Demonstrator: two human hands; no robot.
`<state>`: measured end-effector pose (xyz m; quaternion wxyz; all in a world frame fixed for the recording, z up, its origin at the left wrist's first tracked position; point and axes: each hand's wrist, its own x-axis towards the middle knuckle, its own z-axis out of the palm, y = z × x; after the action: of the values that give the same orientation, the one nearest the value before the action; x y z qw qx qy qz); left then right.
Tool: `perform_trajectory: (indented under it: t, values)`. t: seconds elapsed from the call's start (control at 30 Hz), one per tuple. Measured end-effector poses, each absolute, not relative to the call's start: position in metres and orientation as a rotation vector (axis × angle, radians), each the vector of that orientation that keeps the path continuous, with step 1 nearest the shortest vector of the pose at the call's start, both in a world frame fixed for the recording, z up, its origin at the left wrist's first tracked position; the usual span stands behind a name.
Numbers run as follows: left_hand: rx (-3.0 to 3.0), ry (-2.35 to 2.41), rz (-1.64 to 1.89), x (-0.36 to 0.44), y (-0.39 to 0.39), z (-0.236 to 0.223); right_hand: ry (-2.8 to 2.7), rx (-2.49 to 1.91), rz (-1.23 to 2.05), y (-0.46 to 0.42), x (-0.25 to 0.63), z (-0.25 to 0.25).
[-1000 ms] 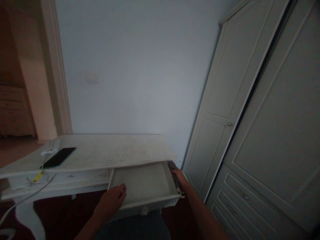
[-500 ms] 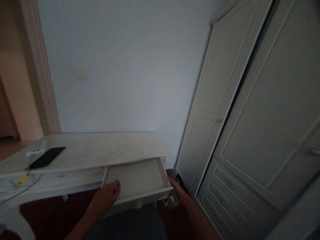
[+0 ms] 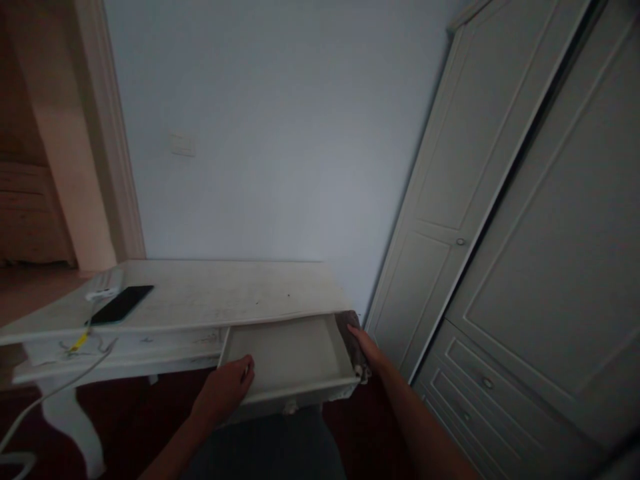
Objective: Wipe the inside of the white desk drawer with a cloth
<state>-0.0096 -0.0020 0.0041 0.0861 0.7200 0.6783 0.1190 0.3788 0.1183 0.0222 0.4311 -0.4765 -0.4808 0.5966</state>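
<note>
A white drawer (image 3: pixel 293 357) is pulled out from the white desk (image 3: pixel 220 287), and its pale inside holds nothing. My left hand (image 3: pixel 227 390) is closed at the drawer's front left corner, fingers curled round the edge. At the drawer's right side, my right hand (image 3: pixel 369 350) grips a grey-brown cloth (image 3: pixel 350 337). This cloth lies along the outer right wall of the drawer, its lower end bunched near the front corner. The fingers of my right hand are partly hidden by the cloth. A small knob (image 3: pixel 290 407) sits on the drawer front.
On the desk's left lie a black tablet or phone (image 3: pixel 123 305) and a white power strip (image 3: pixel 105 285); a pale cable (image 3: pixel 60 387) hangs over the front. A tall wardrobe (image 3: pixel 430 267) stands close on the right. My knees (image 3: pixel 270 447) are beneath the drawer.
My right hand has raised the cloth from below the drawer's right corner up along its side wall. My left hand stays at the front left corner. The view has shifted slightly left.
</note>
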Motion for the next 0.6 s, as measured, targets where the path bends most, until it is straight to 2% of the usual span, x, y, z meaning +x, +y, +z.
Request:
perform_trajectory:
  t: [0.27,0.47,0.6]
  values:
    - [2.19,2.026,0.277,-0.009,0.0,0.008,-1.115,-1.159,1.685,0.045,0.415,-0.005]
    - [2.201,2.048,0.272,-0.01,-0.001,0.006,-1.079,-1.359,1.545,0.093,0.376,-0.018]
    - [2.2,2.062,0.284,-0.009,-0.004,0.006,-1.085,-1.378,1.503,0.132,0.361,-0.009]
